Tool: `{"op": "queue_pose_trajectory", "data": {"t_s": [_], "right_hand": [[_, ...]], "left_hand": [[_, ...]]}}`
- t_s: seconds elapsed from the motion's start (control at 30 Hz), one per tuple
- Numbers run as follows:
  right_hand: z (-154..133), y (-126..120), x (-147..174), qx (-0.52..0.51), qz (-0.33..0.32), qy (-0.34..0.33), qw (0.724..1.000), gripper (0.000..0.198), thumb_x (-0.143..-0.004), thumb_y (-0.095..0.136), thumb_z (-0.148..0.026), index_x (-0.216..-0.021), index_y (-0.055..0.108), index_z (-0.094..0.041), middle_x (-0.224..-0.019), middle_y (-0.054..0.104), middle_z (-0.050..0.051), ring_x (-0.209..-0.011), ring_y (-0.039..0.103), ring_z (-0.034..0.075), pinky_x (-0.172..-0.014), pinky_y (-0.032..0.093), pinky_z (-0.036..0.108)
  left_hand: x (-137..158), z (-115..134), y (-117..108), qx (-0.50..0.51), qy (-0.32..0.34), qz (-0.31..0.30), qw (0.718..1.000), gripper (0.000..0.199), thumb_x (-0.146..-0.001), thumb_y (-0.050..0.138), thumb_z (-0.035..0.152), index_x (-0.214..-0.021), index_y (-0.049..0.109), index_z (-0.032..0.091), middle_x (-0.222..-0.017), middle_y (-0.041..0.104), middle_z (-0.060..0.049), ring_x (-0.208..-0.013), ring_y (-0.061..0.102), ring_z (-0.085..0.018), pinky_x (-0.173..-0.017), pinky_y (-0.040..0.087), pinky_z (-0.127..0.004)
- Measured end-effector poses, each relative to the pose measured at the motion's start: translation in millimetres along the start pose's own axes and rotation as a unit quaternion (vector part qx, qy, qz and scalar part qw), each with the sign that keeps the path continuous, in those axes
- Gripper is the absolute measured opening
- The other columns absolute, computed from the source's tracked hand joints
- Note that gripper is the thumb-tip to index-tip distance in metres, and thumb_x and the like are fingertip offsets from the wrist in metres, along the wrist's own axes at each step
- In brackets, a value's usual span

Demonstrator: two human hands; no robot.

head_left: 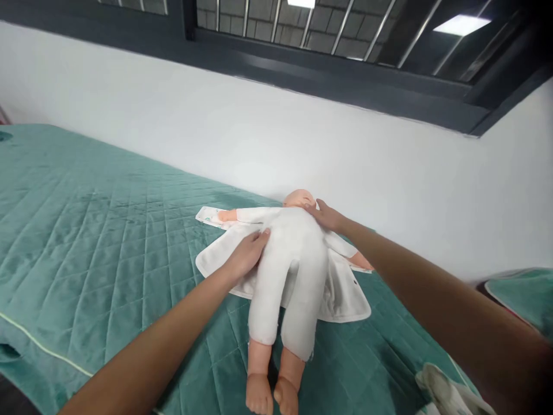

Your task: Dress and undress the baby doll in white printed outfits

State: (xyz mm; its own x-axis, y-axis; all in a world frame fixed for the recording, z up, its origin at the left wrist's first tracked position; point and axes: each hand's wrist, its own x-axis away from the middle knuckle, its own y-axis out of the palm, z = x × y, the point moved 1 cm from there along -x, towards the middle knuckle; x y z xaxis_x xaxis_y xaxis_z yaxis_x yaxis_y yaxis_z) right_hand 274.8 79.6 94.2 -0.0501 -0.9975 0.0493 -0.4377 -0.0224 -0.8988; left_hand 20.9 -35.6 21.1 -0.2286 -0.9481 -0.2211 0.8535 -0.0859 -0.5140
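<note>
A baby doll [298, 242] lies on its back with its feet towards me. Its body is white cloth; its head, hands and feet are skin-toned. Spread out beneath it is a small white garment [345, 300], the doll's arms stretched along its sleeves. My left hand [248, 253] grips the side of the doll's torso, thumb at the edge and the other fingers mostly hidden. Up at the neck and shoulder, my right hand [327, 216] holds the doll beside its head [299, 197], the thumb raised apart.
A green quilted cover [108, 230] lies under everything. Behind it rises a white wall [207, 132] below a dark-framed, barred window [294, 52]. Pale crumpled cloth [444, 389] lies at the lower right, and more green fabric [518, 294] is at the right edge.
</note>
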Motion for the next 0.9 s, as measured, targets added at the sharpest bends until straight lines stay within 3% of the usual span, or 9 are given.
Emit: {"op": "queue_pose_trajectory", "data": {"t_s": [0.07,0.2,0.27,0.33,0.43,0.53,0.7,0.8,0.9], "right_hand": [[-9.8,-10.0,-3.3,0.054,0.032,-0.017,0.998,0.083,-0.084,0.043,-0.073,-0.140,0.042,-0.010,-0.131,0.060,0.023,-0.122,0.054,0.038,-0.103,0.036,0.050],[-62.0,-0.5,1.2,0.125,0.116,-0.127,0.977,0.049,-0.093,0.043,-0.051,-0.125,0.055,-0.016,-0.116,0.066,0.015,-0.107,0.060,0.030,-0.094,0.043,0.043],[-96.7,24.0,7.7,0.125,0.108,-0.240,0.957,0.044,-0.091,0.047,-0.043,-0.125,0.054,-0.017,-0.123,0.062,0.012,-0.113,0.055,0.027,-0.098,0.042,0.040],[-126.3,54.8,12.8,0.170,0.030,-0.302,0.938,0.049,-0.089,0.052,-0.039,-0.133,0.049,-0.018,-0.134,0.055,0.012,-0.123,0.049,0.028,-0.100,0.041,0.039],[-151.4,91.1,12.8,0.235,-0.043,-0.284,0.929,0.050,-0.084,0.057,-0.033,-0.131,0.051,-0.016,-0.131,0.057,0.015,-0.121,0.050,0.033,-0.095,0.044,0.044],[-154.0,103.0,6.4,0.247,-0.062,-0.252,0.934,0.040,-0.083,0.059,-0.038,-0.117,0.060,-0.016,-0.116,0.067,0.015,-0.104,0.062,0.034,-0.086,0.047,0.044],[-135.3,82.1,6.7,0.221,-0.033,-0.240,0.945,0.044,-0.090,0.049,-0.050,-0.124,0.056,-0.023,-0.125,0.065,0.009,-0.105,0.063,0.030,-0.083,0.049,0.039],[-122.6,66.9,17.3,0.158,-0.014,-0.260,0.952,0.049,-0.090,0.051,-0.050,-0.132,0.052,-0.025,-0.135,0.060,0.006,-0.116,0.058,0.029,-0.090,0.046,0.038],[-112.8,61.4,30.1,0.111,-0.034,-0.280,0.953,0.046,-0.088,0.054,-0.052,-0.127,0.058,-0.027,-0.130,0.063,0.004,-0.113,0.059,0.028,-0.089,0.046,0.037]], "left_hand": [[-13.4,-6.3,-11.4,-0.035,-0.032,0.039,0.998,0.051,-0.100,0.024,0.044,-0.103,0.067,0.016,-0.094,0.073,-0.010,-0.083,0.069,-0.022,-0.075,0.054,-0.034],[-34.4,-21.0,-18.1,-0.267,-0.025,0.094,0.959,0.026,-0.091,0.049,0.028,-0.109,0.064,0.017,-0.110,0.064,-0.013,-0.110,0.058,-0.029,-0.088,0.050,-0.038],[-38.3,-30.7,-14.1,-0.330,-0.028,0.076,0.940,0.028,-0.089,0.054,0.033,-0.110,0.063,0.017,-0.113,0.060,-0.015,-0.114,0.054,-0.031,-0.089,0.049,-0.041],[-39.1,-40.0,-10.8,-0.343,-0.025,0.069,0.937,0.030,-0.090,0.052,0.034,-0.111,0.064,0.016,-0.114,0.059,-0.015,-0.114,0.052,-0.031,-0.089,0.049,-0.041],[-39.0,-50.1,-12.1,-0.311,-0.015,0.082,0.947,0.030,-0.093,0.047,0.029,-0.115,0.064,0.020,-0.110,0.060,-0.012,-0.111,0.054,-0.028,-0.087,0.049,-0.039],[-40.3,-55.6,-18.3,-0.248,-0.025,0.094,0.964,0.028,-0.093,0.046,0.028,-0.110,0.068,0.023,-0.106,0.061,-0.010,-0.107,0.056,-0.025,-0.087,0.049,-0.036],[-43.1,-57.5,-29.6,-0.083,-0.061,0.178,0.979,0.019,-0.088,0.053,0.026,-0.086,0.070,0.018,-0.097,0.065,-0.009,-0.099,0.059,-0.023,-0.092,0.046,-0.036],[-42.2,-57.0,-35.2,-0.019,-0.087,0.210,0.974,0.019,-0.087,0.052,0.026,-0.080,0.068,0.018,-0.085,0.068,-0.006,-0.086,0.062,-0.021,-0.084,0.048,-0.034],[-39.9,-57.5,-39.9,0.021,-0.107,0.220,0.969,0.019,-0.084,0.053,0.027,-0.081,0.068,0.016,-0.081,0.071,-0.005,-0.078,0.063,-0.019,-0.074,0.047,-0.030]]}}
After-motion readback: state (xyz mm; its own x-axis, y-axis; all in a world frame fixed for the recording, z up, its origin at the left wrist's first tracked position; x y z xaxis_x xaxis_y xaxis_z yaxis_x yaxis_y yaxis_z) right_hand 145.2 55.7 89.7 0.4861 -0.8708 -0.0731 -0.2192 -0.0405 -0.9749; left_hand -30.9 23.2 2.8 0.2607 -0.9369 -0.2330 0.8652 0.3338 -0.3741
